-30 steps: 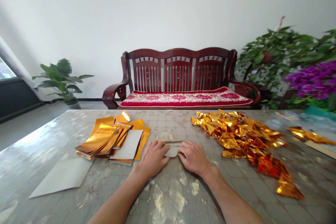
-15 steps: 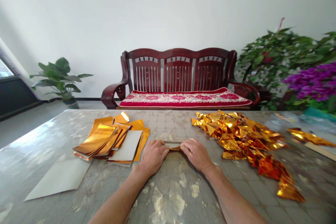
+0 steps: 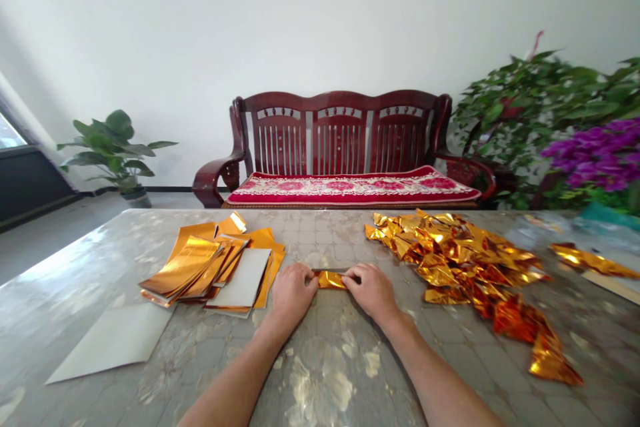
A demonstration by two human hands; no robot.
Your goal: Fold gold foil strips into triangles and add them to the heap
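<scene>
A small sheet of gold foil paper lies folded on the marble-patterned table, its gold side up. My left hand presses its left end with fingers curled down. At the other end my right hand pinches the paper, fingers closed. To the left lies a fanned stack of flat gold sheets, some showing their white backs. A heap of folded gold pieces is spread to the right.
A single white sheet lies near the table's left front. More gold pieces sit at the far right edge. Behind the table stand a red wooden bench, a potted plant and purple flowers.
The sheet showed its grey-white back a second ago. Both hands have folded it away from me, so it is narrower and shows gold. My hands have shifted slightly farther onto the table.
</scene>
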